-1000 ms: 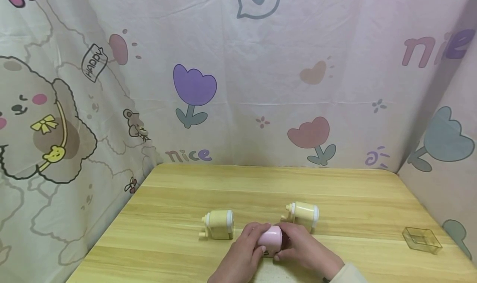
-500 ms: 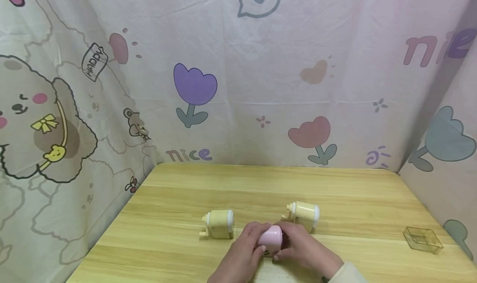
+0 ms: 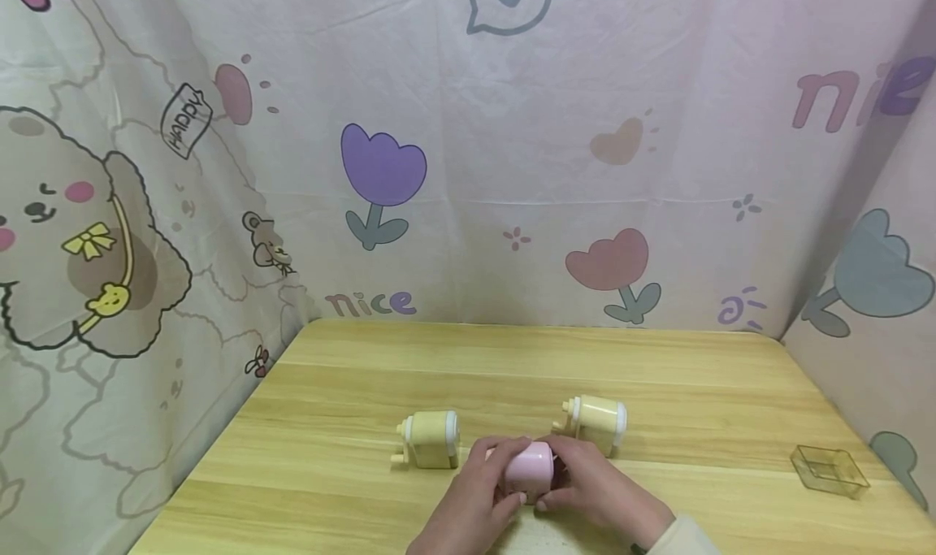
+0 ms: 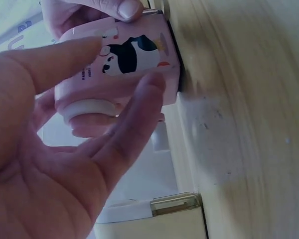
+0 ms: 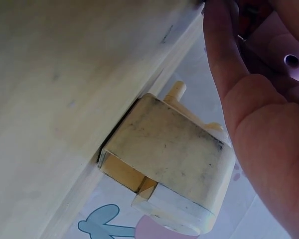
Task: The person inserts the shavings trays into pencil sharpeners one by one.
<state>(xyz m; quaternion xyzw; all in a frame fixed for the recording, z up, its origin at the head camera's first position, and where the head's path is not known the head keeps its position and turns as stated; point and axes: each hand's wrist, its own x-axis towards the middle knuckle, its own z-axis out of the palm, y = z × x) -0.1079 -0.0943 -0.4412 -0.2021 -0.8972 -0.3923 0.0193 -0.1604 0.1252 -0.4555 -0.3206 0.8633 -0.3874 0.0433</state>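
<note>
A pink pencil sharpener point(image 3: 532, 464) stands near the table's front edge, between both hands. My left hand point(image 3: 474, 492) holds it from the left, thumb low on its front and fingers over the top. From the right, my right hand point(image 3: 595, 480) grips it, fingers behind and thumb at the lower front. The left wrist view shows a black-and-white cartoon animal printed on the sharpener's side point(image 4: 132, 55). In the right wrist view, part of the pink body point(image 5: 276, 42) shows a round hole and a dark reddish opening beside the fingers.
Two cream-yellow crank sharpeners stand behind the hands: a left one point(image 3: 433, 440) and a right one point(image 3: 601, 418). An open slot shows in the yellow sharpener point(image 5: 164, 149) in the right wrist view. A transparent amber box point(image 3: 829, 471) lies at the right. Printed cloth point(image 3: 468, 132) surrounds the table.
My left thumb has slid slightly downward on the front of the pink pencil sharpener, and the dark print there is now less visible. The right hand stays in place.
</note>
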